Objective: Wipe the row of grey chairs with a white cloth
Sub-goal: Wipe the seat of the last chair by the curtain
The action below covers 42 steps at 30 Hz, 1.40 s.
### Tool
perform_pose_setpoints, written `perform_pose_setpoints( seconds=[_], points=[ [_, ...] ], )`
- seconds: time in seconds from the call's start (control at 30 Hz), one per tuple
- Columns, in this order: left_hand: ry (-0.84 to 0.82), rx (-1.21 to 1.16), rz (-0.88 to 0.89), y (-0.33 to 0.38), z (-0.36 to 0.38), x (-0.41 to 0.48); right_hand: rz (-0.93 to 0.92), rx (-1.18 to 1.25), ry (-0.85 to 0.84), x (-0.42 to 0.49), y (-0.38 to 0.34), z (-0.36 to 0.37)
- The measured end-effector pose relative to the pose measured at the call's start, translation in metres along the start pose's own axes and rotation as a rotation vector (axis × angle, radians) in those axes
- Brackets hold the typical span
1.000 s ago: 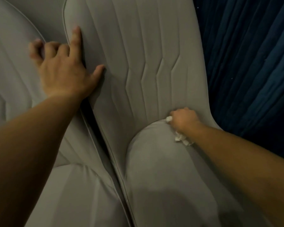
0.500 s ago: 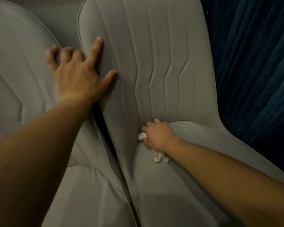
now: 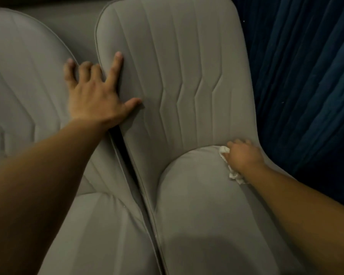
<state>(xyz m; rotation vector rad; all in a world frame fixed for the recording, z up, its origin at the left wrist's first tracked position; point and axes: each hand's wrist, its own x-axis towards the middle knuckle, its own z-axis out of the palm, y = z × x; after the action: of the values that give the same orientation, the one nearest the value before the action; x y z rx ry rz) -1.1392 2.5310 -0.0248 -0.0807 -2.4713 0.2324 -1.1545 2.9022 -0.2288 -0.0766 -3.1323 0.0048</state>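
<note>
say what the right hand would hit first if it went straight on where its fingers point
Probably the right chair's backrest: the right hand, gripping the white cloth, points up-left into the seat crease, nearly touching it, though depth is unclear.

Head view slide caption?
Right hand holds white cloth in seat crease of grey chair; left hand rests on its backrest.
</note>
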Motion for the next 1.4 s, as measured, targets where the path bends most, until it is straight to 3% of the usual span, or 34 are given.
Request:
perform_pose_setpoints(
  seconds=[0.17, 0.47, 0.57, 0.67, 0.9, 1.0, 1.07, 1.13, 1.27, 1.33, 1.4],
  points=[
    [-0.151, 0.081, -0.005, 0.024, 0.016, -0.056, 0.03, 0.124, 0.037, 0.005, 0.003, 0.004],
    [-0.323, -0.051, 0.018, 0.054, 0.068, -0.224, 0.025, 0.163, 0.107, 0.003, 0.006, 0.01],
    [-0.399, -0.141, -0.064, 0.06, 0.079, -0.269, 0.024, 0.152, 0.127, 0.005, 0.006, 0.013],
    [-0.504, -0.318, -0.231, 0.058, 0.082, -0.275, 0.04, 0.133, 0.128, 0.007, 0.006, 0.015],
    [-0.588, -0.374, -0.263, 0.062, 0.081, -0.272, 0.033, 0.094, 0.104, 0.008, 0.006, 0.015],
    [-0.587, -0.384, -0.264, 0.061, 0.082, -0.273, 0.015, 0.208, 0.11, 0.003, -0.001, 0.004],
    [-0.58, -0.402, -0.269, 0.061, 0.085, -0.272, -0.111, 0.311, 0.171, -0.008, -0.024, -0.007],
    [-0.57, -0.424, -0.269, 0.06, 0.085, -0.272, -0.372, 0.369, 0.164, -0.031, -0.066, -0.022],
    [-0.594, -0.439, -0.259, 0.056, 0.084, -0.272, -0.927, 0.11, 0.184, -0.096, -0.147, -0.023],
    [-0.592, -0.444, -0.258, 0.056, 0.084, -0.273, -0.983, 0.077, 0.17, -0.11, -0.155, -0.009],
    [-0.587, -0.465, -0.246, 0.054, 0.084, -0.275, -0.878, 0.16, 0.092, -0.1, -0.148, 0.001]
  ],
)
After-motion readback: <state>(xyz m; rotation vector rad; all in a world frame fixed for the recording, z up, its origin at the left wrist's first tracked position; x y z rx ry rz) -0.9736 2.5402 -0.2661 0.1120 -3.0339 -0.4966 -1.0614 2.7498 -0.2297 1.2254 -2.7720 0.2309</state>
